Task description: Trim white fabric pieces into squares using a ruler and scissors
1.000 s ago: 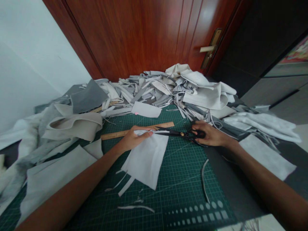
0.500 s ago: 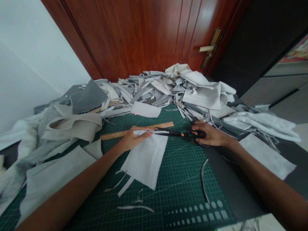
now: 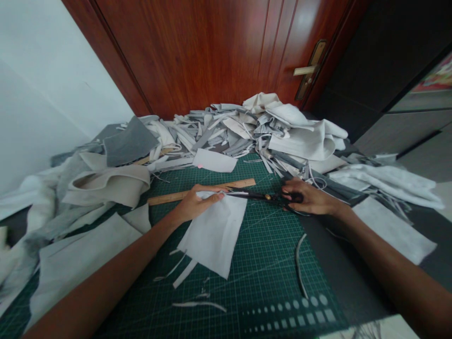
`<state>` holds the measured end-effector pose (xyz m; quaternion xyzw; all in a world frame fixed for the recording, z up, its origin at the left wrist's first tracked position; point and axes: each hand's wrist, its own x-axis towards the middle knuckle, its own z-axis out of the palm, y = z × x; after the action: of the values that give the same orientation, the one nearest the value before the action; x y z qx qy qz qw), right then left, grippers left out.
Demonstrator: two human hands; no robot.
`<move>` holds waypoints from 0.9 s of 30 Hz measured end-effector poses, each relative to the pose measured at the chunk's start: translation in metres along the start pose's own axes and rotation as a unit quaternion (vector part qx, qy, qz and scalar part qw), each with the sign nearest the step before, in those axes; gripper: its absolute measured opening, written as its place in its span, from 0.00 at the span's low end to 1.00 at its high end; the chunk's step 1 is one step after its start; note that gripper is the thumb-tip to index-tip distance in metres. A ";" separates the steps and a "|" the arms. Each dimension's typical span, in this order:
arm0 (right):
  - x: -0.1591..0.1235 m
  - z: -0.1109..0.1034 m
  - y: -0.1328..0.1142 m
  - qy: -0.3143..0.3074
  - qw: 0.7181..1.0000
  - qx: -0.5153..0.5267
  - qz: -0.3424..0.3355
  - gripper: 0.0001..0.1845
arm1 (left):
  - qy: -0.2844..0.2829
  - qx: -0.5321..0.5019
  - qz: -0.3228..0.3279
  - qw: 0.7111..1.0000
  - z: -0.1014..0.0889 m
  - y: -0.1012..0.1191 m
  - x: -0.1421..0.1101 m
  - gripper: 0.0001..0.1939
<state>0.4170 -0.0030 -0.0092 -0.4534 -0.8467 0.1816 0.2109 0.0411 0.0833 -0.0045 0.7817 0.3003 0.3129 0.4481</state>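
Black-handled scissors (image 3: 267, 197) lie across the top edge of a white fabric piece (image 3: 216, 235), their blades pointing left along that edge. My right hand (image 3: 306, 197) is closed round the scissor handles. My left hand (image 3: 199, 202) pinches the fabric's upper left corner between thumb and fingers, close to the blade tips. The fabric's lower part rests on a green cutting mat (image 3: 268, 263). Directly behind the left hand, a wooden ruler (image 3: 165, 197) lies slanted on the mat. Thin fabric strips (image 3: 185, 274) lie at the fabric's lower left.
A heap of grey and white scraps (image 3: 226, 129) lines the back, below a wooden door (image 3: 197, 52). Folded beige fabric (image 3: 109, 188) sits at the left, with a large pale sheet (image 3: 84, 254) in front. Another white piece (image 3: 393, 229) lies at the right on a dark surface.
The scissor blades look slightly closer together along the fabric's top edge. Both hands keep almost the same place, and the view has shifted very slightly.
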 end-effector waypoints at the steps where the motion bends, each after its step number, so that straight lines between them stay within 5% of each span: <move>1: 0.000 0.000 -0.001 -0.001 1.000 0.001 0.001 0.15 | -0.001 0.002 0.004 1.000 0.000 0.000 0.000 0.21; 5: 0.001 -0.002 -0.006 -0.003 1.000 0.003 0.007 0.14 | 0.006 0.004 0.008 1.000 0.000 -0.001 0.000 0.22; 11: 0.002 -0.004 -0.004 -0.019 1.000 0.019 0.004 0.20 | 0.066 0.037 -0.075 0.994 0.001 0.000 -0.003 0.23; 27: 0.003 -0.004 -0.001 -0.038 0.999 0.006 0.004 0.18 | 0.066 0.043 -0.075 0.994 0.000 0.000 -0.004 0.23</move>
<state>0.4166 -0.0001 -0.0052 -0.4489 -0.8509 0.2043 0.1807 0.0387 0.0806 -0.0052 0.7530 0.4002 0.3165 0.4155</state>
